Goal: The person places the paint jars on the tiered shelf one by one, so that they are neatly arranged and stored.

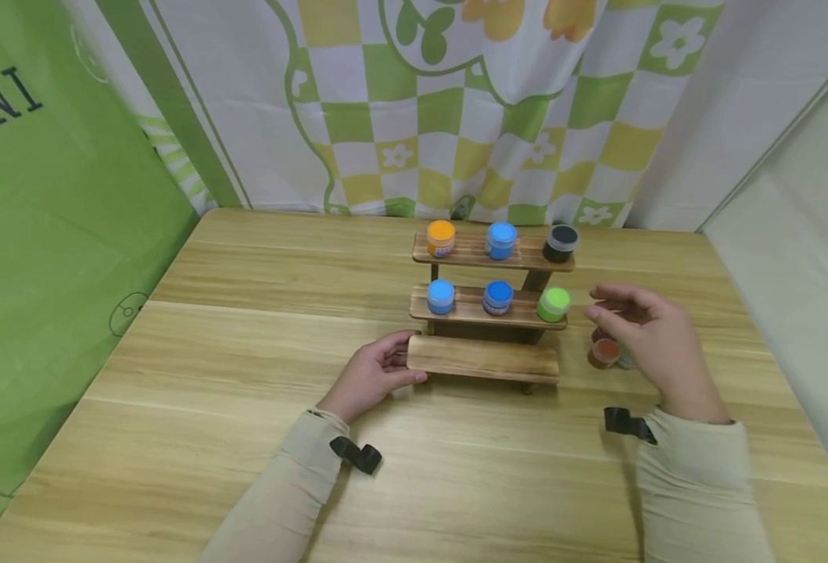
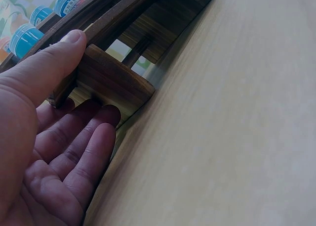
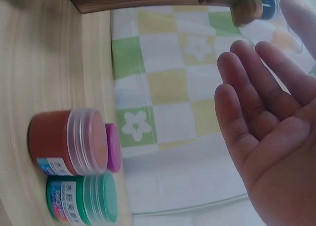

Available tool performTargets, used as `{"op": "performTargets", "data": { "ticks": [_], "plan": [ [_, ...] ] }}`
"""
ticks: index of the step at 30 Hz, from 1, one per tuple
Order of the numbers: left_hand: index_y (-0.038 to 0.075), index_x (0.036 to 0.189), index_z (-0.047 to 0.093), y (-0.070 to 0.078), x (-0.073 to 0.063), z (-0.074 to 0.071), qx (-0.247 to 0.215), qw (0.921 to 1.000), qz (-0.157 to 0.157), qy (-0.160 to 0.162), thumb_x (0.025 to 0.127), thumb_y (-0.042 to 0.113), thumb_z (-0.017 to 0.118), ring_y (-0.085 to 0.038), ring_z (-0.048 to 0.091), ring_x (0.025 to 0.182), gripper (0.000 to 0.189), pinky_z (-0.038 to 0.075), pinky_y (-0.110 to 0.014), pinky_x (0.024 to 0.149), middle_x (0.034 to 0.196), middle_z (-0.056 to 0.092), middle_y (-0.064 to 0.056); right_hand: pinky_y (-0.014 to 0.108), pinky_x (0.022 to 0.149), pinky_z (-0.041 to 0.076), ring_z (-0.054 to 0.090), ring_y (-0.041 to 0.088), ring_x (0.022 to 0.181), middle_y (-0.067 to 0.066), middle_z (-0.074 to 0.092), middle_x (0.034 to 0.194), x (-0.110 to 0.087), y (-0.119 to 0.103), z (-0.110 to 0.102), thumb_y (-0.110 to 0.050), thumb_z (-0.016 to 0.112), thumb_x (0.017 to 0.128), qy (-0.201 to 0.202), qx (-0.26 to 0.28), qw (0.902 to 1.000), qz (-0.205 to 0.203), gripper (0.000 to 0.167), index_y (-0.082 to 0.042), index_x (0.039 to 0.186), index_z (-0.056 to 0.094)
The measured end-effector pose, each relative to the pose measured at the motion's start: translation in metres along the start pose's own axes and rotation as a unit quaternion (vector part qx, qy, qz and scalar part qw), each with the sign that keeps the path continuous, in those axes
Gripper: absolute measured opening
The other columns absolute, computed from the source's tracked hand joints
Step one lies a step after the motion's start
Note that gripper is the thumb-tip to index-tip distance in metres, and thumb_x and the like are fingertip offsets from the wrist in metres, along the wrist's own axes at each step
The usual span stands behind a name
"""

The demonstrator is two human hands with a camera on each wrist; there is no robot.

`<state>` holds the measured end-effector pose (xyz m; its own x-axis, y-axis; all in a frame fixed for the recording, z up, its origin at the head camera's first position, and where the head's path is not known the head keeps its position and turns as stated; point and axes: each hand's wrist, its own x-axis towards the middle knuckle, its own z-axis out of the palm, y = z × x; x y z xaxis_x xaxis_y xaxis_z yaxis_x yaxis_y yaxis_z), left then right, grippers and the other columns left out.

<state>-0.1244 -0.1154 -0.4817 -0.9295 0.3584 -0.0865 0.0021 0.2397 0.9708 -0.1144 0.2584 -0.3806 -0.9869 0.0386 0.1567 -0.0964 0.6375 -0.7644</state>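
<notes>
If the left hand [image 1: 371, 377], which grips the wooden stand [image 1: 484, 358] at one end, pulls suddenly, the light-green jar [image 1: 553, 305] near the right hand [image 1: 656, 336], which holds nothing, could tip.

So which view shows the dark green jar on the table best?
The right wrist view: the dark green jar shows there with its label and lid plainly visible. The head view gives only a small part, the rest hidden by the right hand. The left wrist view doesn't show it.
</notes>
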Motion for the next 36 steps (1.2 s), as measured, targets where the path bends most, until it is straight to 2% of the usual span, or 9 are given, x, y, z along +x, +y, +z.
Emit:
{"op": "performTargets", "data": {
  "ticks": [8, 15, 19, 21, 27, 33, 36],
  "plan": [
    [0.010, 0.147, 0.051, 0.000, 0.000, -0.001, 0.002, 1.0000, -0.003, 0.001, 0.084, 0.017, 0.083, -0.023, 0.067, 0.109, 0.071, 0.058, -0.032, 0.090, 0.126, 0.066, -0.008, 0.007, 0.068, 0.047, 0.059, -0.010, 0.083, -0.016, 0.068, 0.100, 0.001, 0.004, -0.008, -0.034, 0.074, 0.094, 0.006, -0.033, 0.9994, 0.006, 0.042, -0.007, 0.126, 0.068],
    [0.010, 0.147, 0.051, 0.002, 0.000, -0.001, 0.004, 1.0000, -0.003, 0.000, 0.084, 0.017, 0.083, -0.023, 0.067, 0.110, 0.071, 0.057, -0.032, 0.091, 0.127, 0.066, -0.008, 0.004, 0.073, 0.044, 0.057, -0.014, 0.088, 0.003, 0.069, 0.117, 0.000, 0.015, -0.019, -0.040, 0.071, 0.095, -0.010, -0.037, 0.9986, 0.036, 0.048, -0.009, 0.132, 0.064],
    [0.009, 0.146, 0.051, 0.002, 0.000, 0.000, 0.008, 1.0000, -0.004, 0.001, 0.084, 0.016, 0.083, -0.023, 0.067, 0.109, 0.071, 0.057, -0.032, 0.091, 0.126, 0.066, -0.008, 0.004, 0.072, 0.044, 0.056, -0.015, 0.088, 0.009, 0.068, 0.120, -0.001, 0.021, -0.025, -0.042, 0.069, 0.095, -0.015, -0.049, 0.9978, 0.041, 0.049, -0.010, 0.132, 0.064],
    [0.010, 0.146, 0.051, 0.002, 0.000, 0.000, 0.009, 0.9999, -0.004, 0.002, 0.084, 0.016, 0.083, -0.023, 0.067, 0.108, 0.071, 0.057, -0.032, 0.091, 0.125, 0.066, -0.008, 0.004, 0.071, 0.044, 0.056, -0.015, 0.088, 0.005, 0.068, 0.119, -0.001, 0.024, -0.028, -0.042, 0.069, 0.095, -0.018, -0.049, 0.9977, 0.042, 0.049, -0.010, 0.132, 0.064],
    [0.010, 0.146, 0.051, 0.002, 0.000, -0.001, 0.008, 1.0000, -0.003, 0.003, 0.084, 0.016, 0.083, -0.023, 0.067, 0.108, 0.070, 0.057, -0.032, 0.090, 0.126, 0.066, -0.009, 0.008, 0.074, 0.045, 0.057, -0.011, 0.093, -0.018, 0.066, 0.113, -0.003, 0.032, -0.036, -0.042, 0.070, 0.094, -0.049, -0.035, 0.9969, 0.051, 0.052, -0.009, 0.134, 0.062],
    [0.011, 0.146, 0.052, 0.002, 0.000, -0.001, 0.009, 0.9999, -0.007, 0.001, 0.084, 0.015, 0.083, -0.023, 0.067, 0.108, 0.070, 0.057, -0.032, 0.090, 0.126, 0.066, -0.008, 0.010, 0.076, 0.044, 0.055, -0.011, 0.097, -0.007, 0.066, 0.125, -0.005, 0.043, -0.043, -0.051, 0.069, 0.092, -0.080, -0.049, 0.9919, 0.085, 0.057, -0.014, 0.135, 0.062],
    [0.011, 0.146, 0.052, 0.002, 0.000, 0.000, 0.006, 1.0000, -0.008, -0.001, 0.084, 0.015, 0.083, -0.023, 0.067, 0.109, 0.070, 0.058, -0.032, 0.090, 0.126, 0.066, -0.008, 0.024, 0.086, 0.046, 0.053, -0.009, 0.100, 0.001, 0.065, 0.130, -0.005, 0.047, -0.045, -0.054, 0.068, 0.091, -0.094, -0.053, 0.9892, 0.099, 0.061, -0.015, 0.138, 0.060]
  ]
}}
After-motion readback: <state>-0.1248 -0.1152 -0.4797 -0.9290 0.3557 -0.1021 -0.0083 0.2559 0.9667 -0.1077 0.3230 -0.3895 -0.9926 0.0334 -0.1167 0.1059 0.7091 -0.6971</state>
